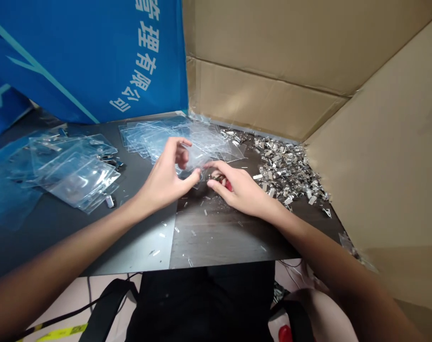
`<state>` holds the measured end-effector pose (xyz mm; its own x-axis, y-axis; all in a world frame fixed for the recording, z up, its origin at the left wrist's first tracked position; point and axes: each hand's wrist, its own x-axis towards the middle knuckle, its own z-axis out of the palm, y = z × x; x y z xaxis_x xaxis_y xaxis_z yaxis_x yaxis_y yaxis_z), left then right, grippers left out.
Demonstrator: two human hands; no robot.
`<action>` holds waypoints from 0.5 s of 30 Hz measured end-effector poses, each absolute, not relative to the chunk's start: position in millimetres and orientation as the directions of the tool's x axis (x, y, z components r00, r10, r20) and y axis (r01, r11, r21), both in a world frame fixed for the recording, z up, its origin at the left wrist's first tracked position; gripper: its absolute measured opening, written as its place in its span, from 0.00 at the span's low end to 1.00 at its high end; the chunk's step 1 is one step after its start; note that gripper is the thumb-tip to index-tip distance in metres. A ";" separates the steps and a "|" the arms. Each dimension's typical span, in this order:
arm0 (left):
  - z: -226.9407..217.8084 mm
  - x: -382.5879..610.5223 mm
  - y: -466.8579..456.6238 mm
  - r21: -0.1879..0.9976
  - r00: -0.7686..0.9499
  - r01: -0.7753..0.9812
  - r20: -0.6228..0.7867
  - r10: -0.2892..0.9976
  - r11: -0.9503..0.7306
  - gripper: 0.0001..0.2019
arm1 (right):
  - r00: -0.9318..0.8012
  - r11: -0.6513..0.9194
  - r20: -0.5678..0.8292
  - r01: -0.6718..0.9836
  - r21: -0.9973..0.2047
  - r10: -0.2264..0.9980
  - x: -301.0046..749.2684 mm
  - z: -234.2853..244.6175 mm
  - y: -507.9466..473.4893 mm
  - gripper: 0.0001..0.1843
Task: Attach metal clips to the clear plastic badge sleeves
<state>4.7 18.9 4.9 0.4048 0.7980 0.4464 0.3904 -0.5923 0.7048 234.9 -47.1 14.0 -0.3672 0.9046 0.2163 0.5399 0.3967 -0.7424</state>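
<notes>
Two bare hands meet mid-counter, no contact visible between them. Left grip: wide, thumb and index well apart in a C, other fingers curled in; thumb tip is right at a clear plastic sleeve, can't tell if it actually has hold of it. Right grip: fingers curled closed around a small red item, mostly hidden in the palm, type unclear; index and thumb tips apart, pointing left at the sleeve. Sleeve sits between the hands, in front of a spread pile of flat clear sleeves at the back of the counter. Left of the left forearm: overlapping stack of clear sleeves, metal clips among them, one clip at its near right corner. Right of the right hand: big heap of metal clips against the cardboard wall, a single clip off its near edge. Thin clear slivers scattered on the counter below both hands. Blue panel with white characters stands behind, left.
</notes>
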 end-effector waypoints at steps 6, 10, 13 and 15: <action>30.9 -35.2 58.7 0.526 0.263 0.728 0.378 0.888 -0.439 0.51 | 0.032 0.028 0.201 0.957 -0.290 0.979 279.3 20.4 -22.9 0.16; 58.4 -71.7 78.2 0.455 0.111 0.855 0.308 0.945 -0.248 0.54 | 0.288 -0.288 0.128 0.957 -0.021 0.949 306.5 23.5 -12.7 0.15; 67.0 -94.4 85.5 0.345 0.037 0.930 0.259 0.965 -0.128 0.46 | 0.310 -0.312 0.076 0.950 0.022 0.948 315.1 22.3 -8.8 0.15; 64.5 -108.9 91.8 0.272 0.025 0.957 0.261 0.965 -0.098 0.41 | 0.316 -0.318 0.077 0.948 0.015 0.946 317.2 20.4 -6.9 0.15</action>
